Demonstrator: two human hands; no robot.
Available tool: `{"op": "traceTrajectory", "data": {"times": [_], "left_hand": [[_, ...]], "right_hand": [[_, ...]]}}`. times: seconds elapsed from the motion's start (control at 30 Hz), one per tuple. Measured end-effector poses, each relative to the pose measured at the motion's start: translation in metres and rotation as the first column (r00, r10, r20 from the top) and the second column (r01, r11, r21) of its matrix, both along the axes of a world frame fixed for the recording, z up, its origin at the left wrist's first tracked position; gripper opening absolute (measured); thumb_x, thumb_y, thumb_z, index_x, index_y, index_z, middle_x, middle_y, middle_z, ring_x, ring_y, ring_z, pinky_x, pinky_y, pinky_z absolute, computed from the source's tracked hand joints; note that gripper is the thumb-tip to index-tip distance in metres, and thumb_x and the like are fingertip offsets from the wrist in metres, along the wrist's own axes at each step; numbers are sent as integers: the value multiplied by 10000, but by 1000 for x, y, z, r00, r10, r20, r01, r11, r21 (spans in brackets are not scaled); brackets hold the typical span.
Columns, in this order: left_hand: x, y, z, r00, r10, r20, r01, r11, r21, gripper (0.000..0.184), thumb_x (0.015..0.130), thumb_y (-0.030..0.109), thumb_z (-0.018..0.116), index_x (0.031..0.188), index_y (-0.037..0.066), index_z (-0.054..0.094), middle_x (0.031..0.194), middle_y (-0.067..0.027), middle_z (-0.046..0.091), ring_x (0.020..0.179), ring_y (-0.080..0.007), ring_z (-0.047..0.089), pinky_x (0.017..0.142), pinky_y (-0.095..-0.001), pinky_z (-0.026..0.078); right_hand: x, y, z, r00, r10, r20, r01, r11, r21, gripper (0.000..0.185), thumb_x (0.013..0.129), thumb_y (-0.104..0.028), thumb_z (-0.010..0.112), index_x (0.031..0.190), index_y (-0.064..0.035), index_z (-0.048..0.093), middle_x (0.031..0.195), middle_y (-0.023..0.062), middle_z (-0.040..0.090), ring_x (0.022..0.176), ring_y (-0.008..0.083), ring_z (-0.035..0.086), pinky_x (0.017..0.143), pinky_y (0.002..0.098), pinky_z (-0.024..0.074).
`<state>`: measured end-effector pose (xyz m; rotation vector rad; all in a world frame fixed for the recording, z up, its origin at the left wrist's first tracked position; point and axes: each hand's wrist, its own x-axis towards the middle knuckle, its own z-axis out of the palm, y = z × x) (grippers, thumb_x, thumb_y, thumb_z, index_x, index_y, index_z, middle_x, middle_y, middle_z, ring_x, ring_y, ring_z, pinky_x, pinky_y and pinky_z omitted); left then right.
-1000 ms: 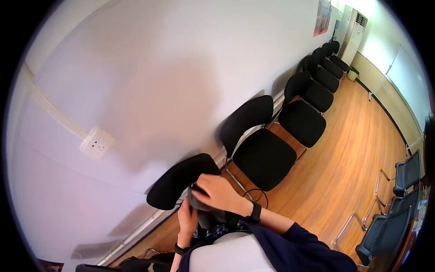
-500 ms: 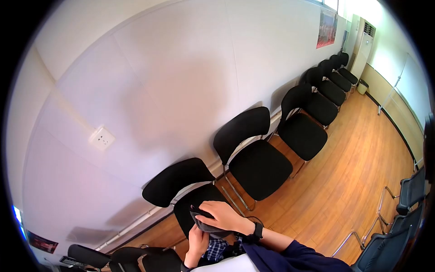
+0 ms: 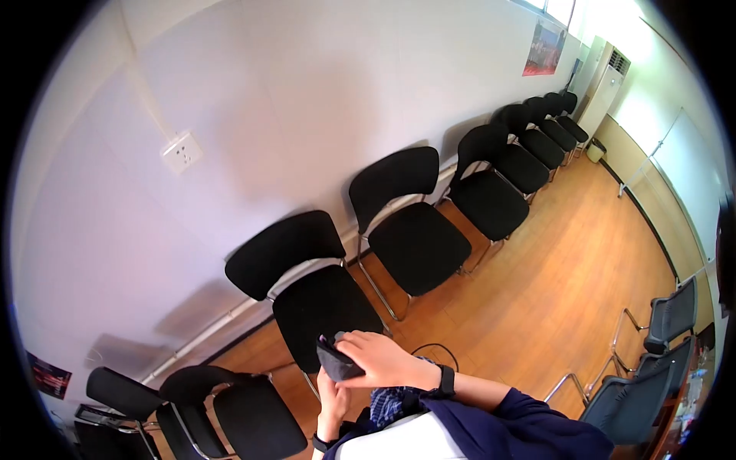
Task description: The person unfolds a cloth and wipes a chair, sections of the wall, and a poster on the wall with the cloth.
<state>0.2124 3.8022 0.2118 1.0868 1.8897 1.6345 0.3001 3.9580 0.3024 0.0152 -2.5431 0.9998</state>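
A dark grey cloth-like item [image 3: 337, 363] is held between both hands at the lower middle of the head view, in front of the nearest black chair. My right hand [image 3: 385, 359] is closed on its upper right side, a black band round the wrist. Below it, my left hand [image 3: 331, 400] grips the item from underneath, its fingers partly hidden. Something small and dark shows at the item's top edge, too small to name. Blue checked fabric [image 3: 386, 405] hangs just under the right wrist.
Black chairs [image 3: 420, 247] stand in a row along the white wall [image 3: 291, 115], with more at the lower left [image 3: 257, 414]. Mesh-backed chairs [image 3: 632, 402] stand by a table edge at the lower right. A black cable loop [image 3: 445, 349] shows beside the right wrist.
The view has shifted, bringing more of the near chairs into sight. Both hands still hold the grey item, which now sticks out to the left of my right hand.
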Motion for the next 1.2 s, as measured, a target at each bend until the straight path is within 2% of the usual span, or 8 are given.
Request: {"op": "traceTrajectory", "data": {"times": [0.2, 0.37, 0.47, 0.63, 0.87, 0.97, 1.13, 1.2], "left_hand": [[38, -4, 26, 964, -262, -47, 254, 959, -126, 197, 828, 69, 467, 960, -23, 580, 931, -236, 608, 885, -442, 566, 767, -452, 464], [77, 7, 21, 978, -198, 64, 197, 980, 22, 481, 833, 156, 490, 1261, -42, 401, 1142, -247, 529, 1084, -387, 526, 953, -412, 395], [97, 31, 35, 970, -241, 19, 232, 952, 201, 506, 824, 198, 513, 1260, -40, 414, 1220, -231, 493, 1137, -365, 493, 996, -411, 365], [146, 101, 45, 921, -168, -352, 216, 971, 101, 820, 666, 21, 787, 1330, -5, 307, 1240, -171, 392, 1152, -294, 483, 954, -392, 419], [211, 221, 35, 790, -383, -478, 321, 923, -211, 468, 752, 46, 682, 1190, 8, 522, 1105, -190, 602, 1002, -382, 580, 841, -411, 475], [237, 262, 51, 895, -407, -183, 325, 875, -358, 379, 741, 35, 665, 1109, 46, 577, 1019, -160, 631, 974, -356, 591, 832, -407, 471], [236, 309, 40, 883, -328, -334, 176, 894, -412, 244, 747, 99, 641, 987, 62, 622, 901, -128, 625, 884, -331, 596, 767, -410, 471], [228, 316, 31, 766, -318, -559, 63, 902, -427, 224, 743, 134, 652, 953, 64, 623, 875, -122, 618, 861, -318, 596, 750, -419, 467]], "right_hand": [[57, -6, 13, 979, -191, 72, 194, 980, -39, 420, 774, -326, 718, 1008, -32, 531, 904, 135, 586, 835, 338, 606, 697, 402, 483], [85, -1, 20, 931, -358, -63, 353, 932, -78, 382, 805, -378, 707, 877, -37, 551, 749, 112, 601, 669, 315, 613, 577, 360, 481], [112, 16, 25, 932, -359, -47, 355, 932, -66, 375, 803, -375, 708, 865, -39, 553, 721, 114, 613, 651, 308, 618, 573, 358, 484], [170, 74, 21, 924, -380, -45, 379, 925, -19, 344, 801, -360, 709, 840, -52, 560, 727, 120, 634, 650, 304, 625, 573, 358, 490], [265, 187, 45, 832, -524, -184, 495, 850, -180, 306, 743, -272, 777, 810, -38, 591, 675, 132, 597, 607, 320, 596, 537, 346, 465], [296, 225, 48, 825, -546, -146, 507, 829, -238, 305, 755, -267, 774, 821, -33, 591, 674, 132, 595, 594, 320, 591, 532, 341, 460], [333, 275, 35, 837, -543, -68, 529, 835, -150, 313, 768, -272, 767, 844, -27, 588, 681, 129, 599, 595, 316, 592, 536, 344, 461], [342, 289, 26, 816, -578, 10, 574, 809, -125, 340, 785, -306, 747, 866, -18, 586, 642, 133, 585, 573, 311, 591, 523, 348, 459]]}}
